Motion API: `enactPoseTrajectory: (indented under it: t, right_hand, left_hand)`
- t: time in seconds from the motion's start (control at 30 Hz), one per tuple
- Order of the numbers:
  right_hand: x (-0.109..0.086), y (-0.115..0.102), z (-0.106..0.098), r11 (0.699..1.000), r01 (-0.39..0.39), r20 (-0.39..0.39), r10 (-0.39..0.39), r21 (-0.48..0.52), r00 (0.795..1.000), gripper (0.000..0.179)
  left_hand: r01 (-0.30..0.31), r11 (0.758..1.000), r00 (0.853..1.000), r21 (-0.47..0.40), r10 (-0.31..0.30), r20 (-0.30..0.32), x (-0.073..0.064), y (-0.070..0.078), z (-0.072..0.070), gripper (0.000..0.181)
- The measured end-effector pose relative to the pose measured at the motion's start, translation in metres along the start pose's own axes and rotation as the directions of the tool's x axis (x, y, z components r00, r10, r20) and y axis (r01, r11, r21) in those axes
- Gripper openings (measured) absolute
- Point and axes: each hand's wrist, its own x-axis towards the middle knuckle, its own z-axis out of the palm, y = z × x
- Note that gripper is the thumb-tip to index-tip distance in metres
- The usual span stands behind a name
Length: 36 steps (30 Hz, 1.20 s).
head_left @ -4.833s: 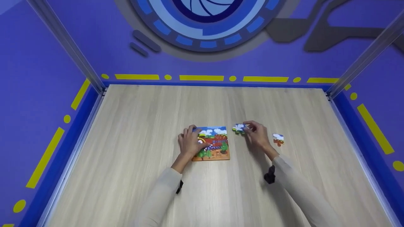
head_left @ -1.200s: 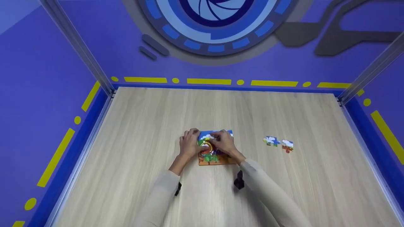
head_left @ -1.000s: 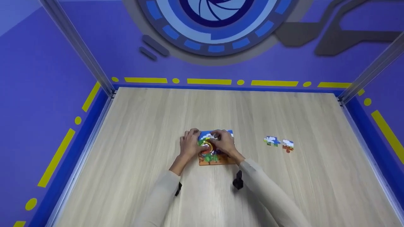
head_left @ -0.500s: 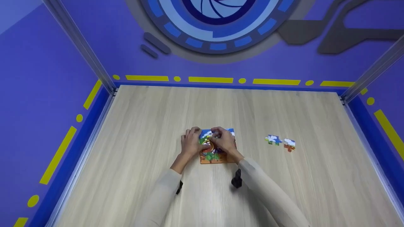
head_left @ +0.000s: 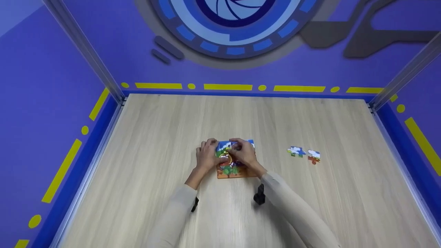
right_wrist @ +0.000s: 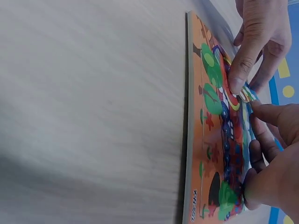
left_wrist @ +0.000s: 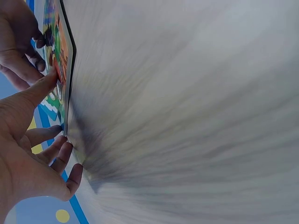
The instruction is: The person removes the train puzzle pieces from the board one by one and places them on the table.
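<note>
Two bare hands: one left hand (head_left: 206, 156), one right hand (head_left: 245, 154). Two long pale beige fabric sleeves (head_left: 296, 210) and two small black wrist devices (head_left: 259, 195). One square, brightly printed cartoon puzzle board (head_left: 228, 169); two loose, flat, cloud-printed jigsaw pieces (head_left: 297, 151). One pale wood-grain desk (head_left: 165, 131). Three purple-blue wall panels (head_left: 41, 89), two silvery metal corner posts (head_left: 85, 48). On the back panel (head_left: 275, 72), one large round blue-and-white emblem (head_left: 234, 38), four yellow bars (head_left: 228, 87) and four yellow dots (head_left: 262, 88).

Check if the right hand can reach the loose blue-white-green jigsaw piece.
Likely yes: the right hand is at the colourful square puzzle, with only pale wood-grain tabletop between it and that jigsaw piece.
</note>
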Motion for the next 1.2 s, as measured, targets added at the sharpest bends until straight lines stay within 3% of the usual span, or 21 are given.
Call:
enactPoseTrajectory:
  t: [0.2, 0.43, 1.03, 1.2]
  right_hand:
    - [0.001, -0.001, -0.011, 0.999, 0.051, -0.027, -0.05, 0.014, 0.998, 0.036]
    - [0.001, 0.003, -0.031, 0.999, 0.029, -0.066, -0.026, 0.035, 0.997, 0.035]
    - [-0.008, 0.05, -0.106, 0.998, -0.014, -0.159, 0.023, 0.056, 0.987, 0.039]
    - [-0.012, 0.063, -0.124, 1.0, -0.01, -0.177, 0.006, -0.021, 0.984, 0.038]
  left_hand:
    - [0.007, 1.0, 1.0, -0.023, -0.007, -0.004, 0.001, -0.004, -0.003, 0.077]
    - [0.016, 0.999, 1.0, -0.032, -0.017, -0.009, 0.001, -0.01, -0.005, 0.078]
    - [-0.001, 0.998, 1.0, -0.065, -0.001, -0.026, -0.003, -0.002, 0.001, 0.076]
    - [-0.007, 0.998, 1.0, -0.057, 0.005, -0.026, -0.001, 0.0, 0.002, 0.076]
